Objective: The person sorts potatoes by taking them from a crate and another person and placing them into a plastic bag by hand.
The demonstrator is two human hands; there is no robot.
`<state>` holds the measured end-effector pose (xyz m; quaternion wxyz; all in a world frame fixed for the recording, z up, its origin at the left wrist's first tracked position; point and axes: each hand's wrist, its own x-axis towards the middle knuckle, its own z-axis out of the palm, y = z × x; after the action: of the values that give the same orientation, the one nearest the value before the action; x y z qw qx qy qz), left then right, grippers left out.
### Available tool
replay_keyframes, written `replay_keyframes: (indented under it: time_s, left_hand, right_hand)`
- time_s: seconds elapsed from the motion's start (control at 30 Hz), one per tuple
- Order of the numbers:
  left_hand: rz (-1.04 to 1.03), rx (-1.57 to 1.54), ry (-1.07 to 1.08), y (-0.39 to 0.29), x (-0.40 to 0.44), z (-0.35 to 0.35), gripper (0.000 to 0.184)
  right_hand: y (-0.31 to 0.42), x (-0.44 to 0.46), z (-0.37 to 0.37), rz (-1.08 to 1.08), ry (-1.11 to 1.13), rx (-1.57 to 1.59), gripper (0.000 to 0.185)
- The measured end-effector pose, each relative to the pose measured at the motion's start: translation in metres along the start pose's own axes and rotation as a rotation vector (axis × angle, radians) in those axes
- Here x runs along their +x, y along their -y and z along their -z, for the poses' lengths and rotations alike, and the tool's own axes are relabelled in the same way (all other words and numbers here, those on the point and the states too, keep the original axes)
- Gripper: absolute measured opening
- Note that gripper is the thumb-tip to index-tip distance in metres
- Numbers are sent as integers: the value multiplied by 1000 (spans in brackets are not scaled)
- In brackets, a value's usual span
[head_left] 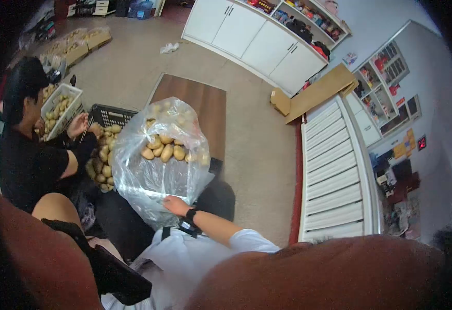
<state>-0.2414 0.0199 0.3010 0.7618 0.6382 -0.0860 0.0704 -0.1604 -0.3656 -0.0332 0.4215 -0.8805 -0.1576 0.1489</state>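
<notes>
My right hand [176, 205], with a black band on its wrist, reaches in from the lower right. Its fingers are closed on the near edge of a large clear plastic bag [148, 182]. The bag stands wide, and several smooth, oval, yellow-brown pieces of produce [167, 152], like potatoes or kiwifruit, lie at its far side. A pale straight edge shows through the plastic beside my fingers. Beyond the bag is a brown wooden board [195, 103]. My left hand is not in view.
At left, a person in black [34, 160] reaches over a black crate [113, 114] of similar produce. A white crate [76, 98] stands beside it. Filled cardboard boxes [76, 54] lie farther back. White cabinets [236, 31] line the far wall, with a white radiator [334, 170] at right.
</notes>
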Motion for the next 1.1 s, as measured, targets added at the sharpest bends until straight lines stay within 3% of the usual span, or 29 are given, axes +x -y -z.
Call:
replay_keyframes:
  time_s: [0.2,0.43,0.5,0.63,0.87,1.1]
  left_hand:
    - [-243,112,69,-28,29,-23,17]
    - [-448,196,166,-35,65,-60,16]
    - [-509,202,188,-30,66,-77,15]
    - [-609,185,210,-32,62,-108,14]
    - [-782,212,281,-41,72,-142,14]
    - [-877,217,283,-33,71,-164,13]
  right_hand:
    - [-9,4,-5,-117,85,-115,32]
    - [9,-12,6,-275,93,32,36]
    - [6,-5,0,-171,7,-34,32]
    - [13,-13,16,-231,81,11,37]
    - [-12,0,-10,-86,69,-55,39]
    - [-6,-6,-1,-169,6,-4,37]
